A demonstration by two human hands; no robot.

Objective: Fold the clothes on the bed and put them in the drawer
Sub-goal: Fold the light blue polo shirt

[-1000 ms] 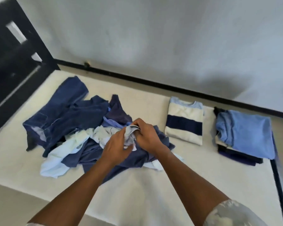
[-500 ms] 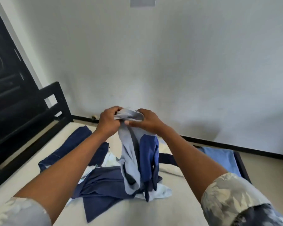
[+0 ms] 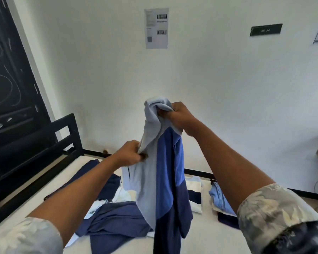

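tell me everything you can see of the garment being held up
The garment is soft, thin-looking cloth in three blocks: pale grey-blue, mid blue, and navy at the bottom. It hangs bunched and unfolded above the bed. The right hand grips its crumpled top, and the left hand grips a pale edge lower down. Whether its lower end touches the pile below cannot be told.

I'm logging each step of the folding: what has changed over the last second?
The colour-block shirt has been lifted off the pile and hangs over the bed. The right hand rose with its top; the left hand, beside it half a second ago, now grips the light-blue edge lower down. Unchanged: both hands hold it; the striped shirt and folded stack lie where they were.
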